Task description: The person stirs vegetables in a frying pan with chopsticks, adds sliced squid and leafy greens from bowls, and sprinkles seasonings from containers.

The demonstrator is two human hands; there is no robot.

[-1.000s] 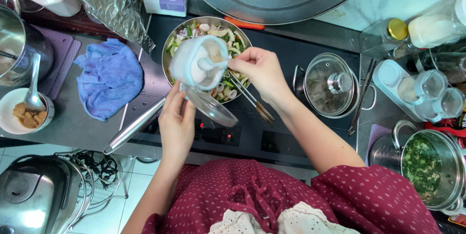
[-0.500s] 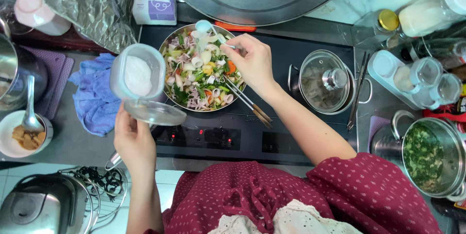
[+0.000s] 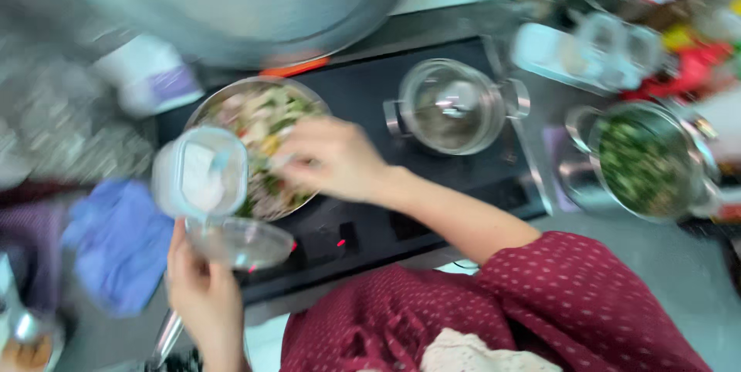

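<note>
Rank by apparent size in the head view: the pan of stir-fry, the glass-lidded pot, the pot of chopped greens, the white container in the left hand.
1. Pan of stir-fry, partly hidden.
2. Pot of chopped greens.
3. Glass-lidded pot.
2 and 3 look close.
White container: smallest, though held nearer the camera, so unsure.

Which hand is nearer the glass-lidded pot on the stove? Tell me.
Right. The right hand hovers over the pan of stir-fry, just left of the glass-lidded pot; the left hand holds a clear container farther left.

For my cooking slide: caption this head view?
Left hand holds a clear lidded container; right hand reaches over the vegetable-filled pan.
</note>
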